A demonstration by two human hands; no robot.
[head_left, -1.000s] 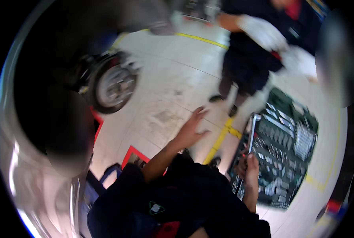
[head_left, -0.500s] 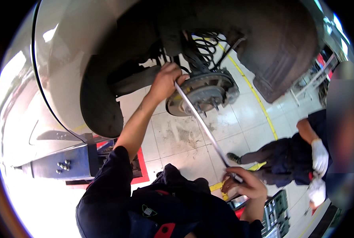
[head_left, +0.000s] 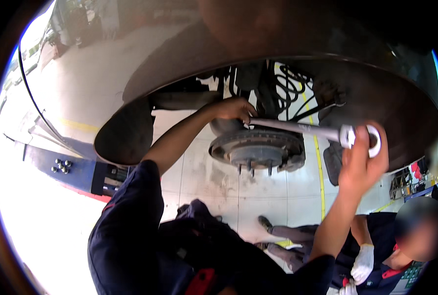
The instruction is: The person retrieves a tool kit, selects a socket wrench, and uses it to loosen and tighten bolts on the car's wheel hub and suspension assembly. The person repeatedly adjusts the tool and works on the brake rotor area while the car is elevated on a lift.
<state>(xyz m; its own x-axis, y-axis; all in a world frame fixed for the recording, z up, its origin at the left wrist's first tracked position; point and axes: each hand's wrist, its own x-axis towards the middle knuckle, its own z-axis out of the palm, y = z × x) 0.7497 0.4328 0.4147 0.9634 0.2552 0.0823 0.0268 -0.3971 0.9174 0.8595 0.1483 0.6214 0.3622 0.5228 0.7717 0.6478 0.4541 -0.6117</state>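
Observation:
Raised inside the wheel arch, a long steel wrench (head_left: 302, 127) lies almost level between my hands. My left hand (head_left: 233, 109) is closed at its far end, above the brake hub, where the tip is partly hidden. My right hand (head_left: 364, 157) is closed round the large ringed end, nearer me. Just below the wrench is the rusty brake disc (head_left: 255, 150) with its bare studs. Behind it are a black coil spring (head_left: 287, 86) and dark suspension parts.
The car's glossy body (head_left: 106, 59) curves overhead. At left, several lug nuts (head_left: 61, 166) lie on a blue surface (head_left: 81, 174). A co-worker (head_left: 383, 231) in dark clothes, with white-gloved hands (head_left: 362, 263), is at lower right. Yellow lines (head_left: 321, 191) mark the tiled floor.
My view has swung from the tool case to the wheel arch. My left hand, open earlier, took the wrench. The wrench has since gone from diagonal to nearly level, my right hand rising.

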